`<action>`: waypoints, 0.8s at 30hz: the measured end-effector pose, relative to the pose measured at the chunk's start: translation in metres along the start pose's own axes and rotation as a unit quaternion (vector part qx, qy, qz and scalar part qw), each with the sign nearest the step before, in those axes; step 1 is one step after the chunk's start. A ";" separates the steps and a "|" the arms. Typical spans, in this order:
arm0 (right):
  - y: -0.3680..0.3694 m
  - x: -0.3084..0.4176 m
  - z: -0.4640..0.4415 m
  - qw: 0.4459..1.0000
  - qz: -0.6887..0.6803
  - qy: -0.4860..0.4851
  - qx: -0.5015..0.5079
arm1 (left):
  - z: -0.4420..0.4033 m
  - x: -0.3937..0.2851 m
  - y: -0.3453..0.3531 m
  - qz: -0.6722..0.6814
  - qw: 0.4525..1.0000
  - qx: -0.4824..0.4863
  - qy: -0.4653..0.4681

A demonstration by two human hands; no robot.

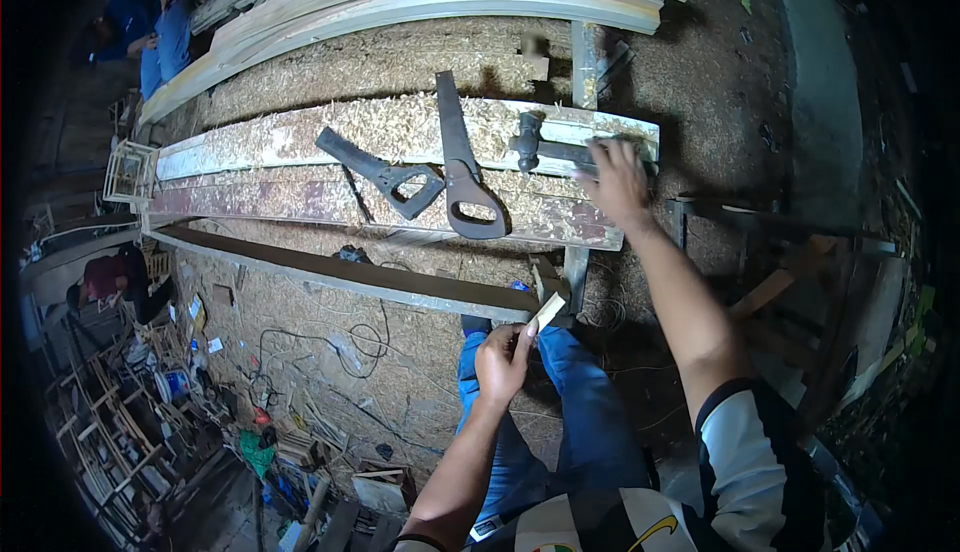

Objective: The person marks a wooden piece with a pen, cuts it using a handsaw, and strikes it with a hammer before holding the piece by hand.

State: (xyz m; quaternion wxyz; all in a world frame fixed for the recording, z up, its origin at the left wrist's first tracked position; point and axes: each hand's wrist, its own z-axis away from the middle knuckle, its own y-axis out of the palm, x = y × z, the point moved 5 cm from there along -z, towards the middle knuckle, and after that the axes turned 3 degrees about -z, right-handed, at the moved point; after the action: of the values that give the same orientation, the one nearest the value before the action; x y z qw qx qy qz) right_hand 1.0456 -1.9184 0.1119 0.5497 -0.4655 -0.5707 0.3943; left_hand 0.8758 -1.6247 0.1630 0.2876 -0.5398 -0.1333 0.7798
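Note:
My left hand (500,364) is closed on a small pale strip of wood (550,310), pinched between thumb and fingers in front of my knees. Over on the bench, my right hand (620,190) lies across the handle end of a hammer (527,142), its fingers stretched out and slightly blurred. Whether the fingertips touch the handle is hard to see. The hammer's dark head points left. Beside it lie a long handsaw (463,167) with a brown handle and a shorter saw (385,174) with a worn grip.
Wood shavings cover the plank bench (230,202). A long dark board (340,270) runs between it and my legs. Stacked timber (480,2) lies beyond. Cables (370,347) trail over the floor at left. Two people (170,42) (105,277) are at the left side.

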 end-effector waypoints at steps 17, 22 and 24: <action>0.044 0.200 0.029 0.985 -0.056 -0.044 0.159 | 0.006 0.097 -0.036 -0.221 0.971 0.076 0.057; -0.001 0.176 0.050 0.916 -0.364 0.167 0.024 | -0.005 0.117 -0.040 -0.271 0.955 0.100 0.067; -0.023 0.163 0.076 0.903 -0.368 0.220 -0.009 | -0.012 0.131 -0.039 -0.280 0.952 0.106 0.065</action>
State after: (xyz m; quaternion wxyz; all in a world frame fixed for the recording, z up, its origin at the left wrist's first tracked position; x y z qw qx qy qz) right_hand 0.9739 -1.7625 0.1701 0.7629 -0.3018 -0.5698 0.0463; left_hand 0.8652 -1.5171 0.0782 0.5580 -0.4964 -0.1770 0.6410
